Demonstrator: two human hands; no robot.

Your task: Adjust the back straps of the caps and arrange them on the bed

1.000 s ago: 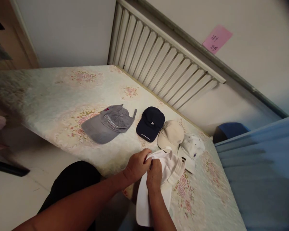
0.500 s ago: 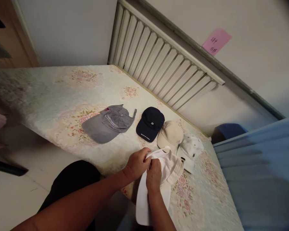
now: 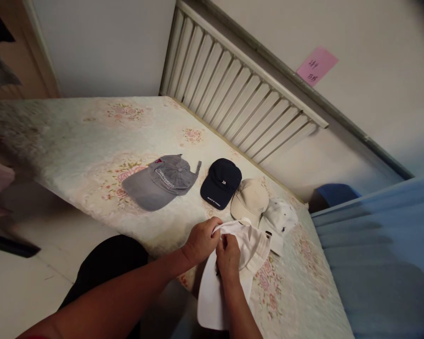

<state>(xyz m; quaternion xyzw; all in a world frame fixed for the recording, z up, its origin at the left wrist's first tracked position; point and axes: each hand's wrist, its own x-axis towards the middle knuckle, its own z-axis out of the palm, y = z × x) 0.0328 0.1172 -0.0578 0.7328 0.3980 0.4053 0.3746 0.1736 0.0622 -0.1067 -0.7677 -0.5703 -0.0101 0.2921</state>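
Note:
Both my hands grip a white cap point(image 3: 249, 247) at the near edge of a floral-covered bed point(image 3: 92, 136). My left hand point(image 3: 200, 240) pinches the cap's back edge, fingers closed. My right hand point(image 3: 228, 256) is closed on the cap's crown just beside it, and the white brim hangs down toward me. Behind the white cap lie a row of caps: a grey cap point(image 3: 160, 181), a navy cap point(image 3: 221, 182), a beige cap point(image 3: 250, 200) and a white cap with dark specks point(image 3: 281, 216).
A white slatted radiator point(image 3: 240, 94) runs along the wall behind the bed. A pink note point(image 3: 316, 65) sticks to the wall. Blue fabric point(image 3: 378, 254) fills the right side. My dark-clothed knee point(image 3: 106, 263) is below the bed edge.
My hands have shifted slightly on the white cap, the right hand moving a little lower. The other caps lie as before.

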